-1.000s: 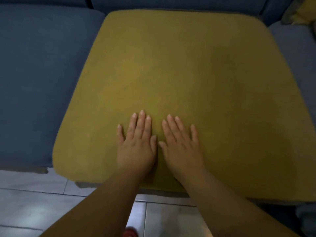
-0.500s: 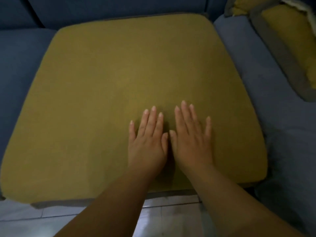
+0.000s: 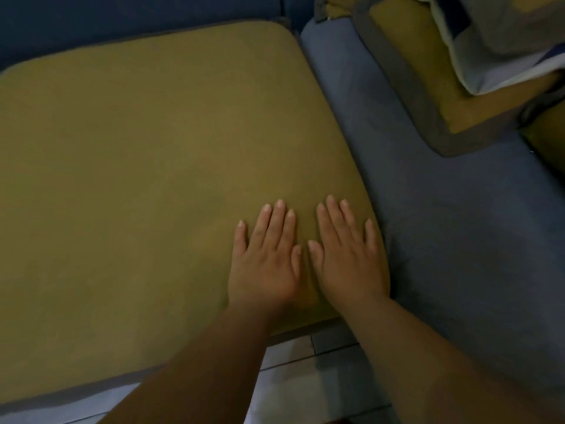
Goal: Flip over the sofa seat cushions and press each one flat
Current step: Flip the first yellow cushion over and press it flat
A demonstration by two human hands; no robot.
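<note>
Two bare hands lie palm down, side by side, on a mustard cushion (image 3: 153,179); the left hand (image 3: 264,261) and the right hand (image 3: 348,258) sit near its front right corner, with the thumbs close together but apart; the left fingers (image 3: 275,221) are straight and slightly spread, and the right fingers (image 3: 336,221) lie the same way; neither hand curls round or pinches anything, and both rest flat on the fabric; the right little finger lies just inside the cushion's right edge; both forearms reach in from the bottom of the view. The cushion lies flat on the sofa seat, mustard face up; its back edge meets the dark blue backrest (image 3: 137,16); its right edge runs against a blue seat (image 3: 443,224) just beside it; a thin grey strip shows along its front edge, above the pale tiled floor (image 3: 305,381). On the blue seat, at the upper right, a second cushion (image 3: 406,47) lies tilted, mustard with a broad grey border; pale cloth (image 3: 501,68) rests on top of it, partly out of view; how that cloth is folded cannot be told.
</note>
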